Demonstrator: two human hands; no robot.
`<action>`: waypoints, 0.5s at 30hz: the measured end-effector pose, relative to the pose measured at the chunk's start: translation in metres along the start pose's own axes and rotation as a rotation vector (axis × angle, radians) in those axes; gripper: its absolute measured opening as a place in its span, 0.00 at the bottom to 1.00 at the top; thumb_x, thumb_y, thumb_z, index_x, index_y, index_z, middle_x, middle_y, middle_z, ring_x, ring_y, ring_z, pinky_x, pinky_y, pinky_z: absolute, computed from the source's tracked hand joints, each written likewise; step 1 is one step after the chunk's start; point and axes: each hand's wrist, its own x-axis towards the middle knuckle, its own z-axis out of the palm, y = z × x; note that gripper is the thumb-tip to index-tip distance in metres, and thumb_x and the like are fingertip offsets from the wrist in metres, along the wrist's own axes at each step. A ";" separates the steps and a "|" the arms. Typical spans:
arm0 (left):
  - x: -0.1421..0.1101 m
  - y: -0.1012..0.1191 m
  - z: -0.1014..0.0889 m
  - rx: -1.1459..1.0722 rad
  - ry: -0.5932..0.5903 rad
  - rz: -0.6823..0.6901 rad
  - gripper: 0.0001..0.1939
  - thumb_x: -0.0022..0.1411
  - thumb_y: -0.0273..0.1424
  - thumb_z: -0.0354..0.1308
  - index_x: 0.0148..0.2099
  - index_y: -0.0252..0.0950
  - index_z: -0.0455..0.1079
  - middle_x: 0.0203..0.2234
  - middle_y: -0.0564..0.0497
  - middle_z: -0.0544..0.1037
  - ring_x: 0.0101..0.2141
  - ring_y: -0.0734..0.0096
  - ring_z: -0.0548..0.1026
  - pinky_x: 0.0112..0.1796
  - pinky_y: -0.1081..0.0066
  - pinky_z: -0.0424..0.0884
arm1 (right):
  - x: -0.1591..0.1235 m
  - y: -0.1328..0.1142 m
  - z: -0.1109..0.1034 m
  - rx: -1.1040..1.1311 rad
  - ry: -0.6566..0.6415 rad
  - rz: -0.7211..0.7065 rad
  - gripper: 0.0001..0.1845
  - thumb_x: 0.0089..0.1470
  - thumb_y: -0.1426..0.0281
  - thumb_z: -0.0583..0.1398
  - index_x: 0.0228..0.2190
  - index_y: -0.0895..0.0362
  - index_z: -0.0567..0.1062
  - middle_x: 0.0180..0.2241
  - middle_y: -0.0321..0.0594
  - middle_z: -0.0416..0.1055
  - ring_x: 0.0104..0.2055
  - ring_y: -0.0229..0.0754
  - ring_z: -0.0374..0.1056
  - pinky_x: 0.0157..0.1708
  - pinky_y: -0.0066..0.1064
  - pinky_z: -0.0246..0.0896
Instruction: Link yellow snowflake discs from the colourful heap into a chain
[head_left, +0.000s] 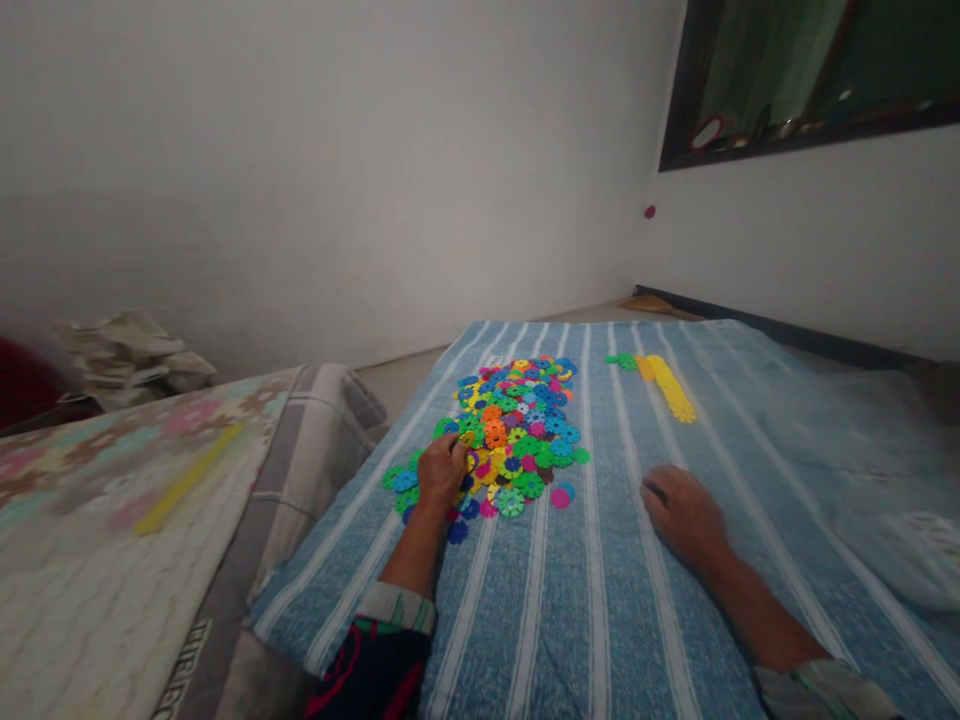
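Note:
A heap of colourful plastic snowflake discs point(517, 405), notched round the rim, lies on the blue-striped cloth. My left hand point(441, 470) is at the heap's left edge, fingers pinched together. A yellow disc point(466, 439) shows right by its fingertips, but I cannot tell whether it is held. To the right of the heap, my right hand point(686, 515) is low over the cloth with its fingers curled in, slightly blurred. Whatever it may hold is hidden. Beyond it lies a joined piece of discs, with a long yellow row point(671, 390), an orange part and a green end point(624, 361).
The striped cloth point(562, 620) covers the surface before me. A clear plastic bag point(862, 470) lies at the right. On the left, a bed-like surface with a patterned cover point(202, 430) carries a blurred yellow strip point(191, 478). A white wall point(337, 200) stands behind.

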 end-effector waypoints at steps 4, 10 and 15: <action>0.000 -0.003 0.001 -0.023 0.009 -0.037 0.17 0.62 0.31 0.49 0.45 0.34 0.78 0.42 0.45 0.82 0.44 0.60 0.78 0.47 0.65 0.71 | -0.001 0.003 0.000 -0.012 -0.022 0.014 0.13 0.57 0.67 0.51 0.32 0.55 0.75 0.37 0.44 0.73 0.42 0.46 0.66 0.46 0.36 0.58; 0.000 -0.005 0.004 -0.004 0.019 -0.059 0.18 0.62 0.31 0.50 0.50 0.36 0.76 0.47 0.46 0.80 0.48 0.60 0.77 0.50 0.65 0.70 | -0.001 0.005 0.001 -0.012 -0.023 0.016 0.13 0.58 0.65 0.51 0.32 0.54 0.74 0.39 0.44 0.74 0.43 0.47 0.67 0.48 0.37 0.59; 0.000 -0.004 0.002 0.029 0.029 -0.059 0.19 0.62 0.30 0.51 0.53 0.38 0.75 0.47 0.47 0.81 0.48 0.59 0.77 0.51 0.64 0.70 | -0.003 0.005 0.002 -0.020 -0.023 0.006 0.13 0.58 0.65 0.51 0.31 0.55 0.74 0.38 0.44 0.74 0.43 0.47 0.67 0.46 0.37 0.60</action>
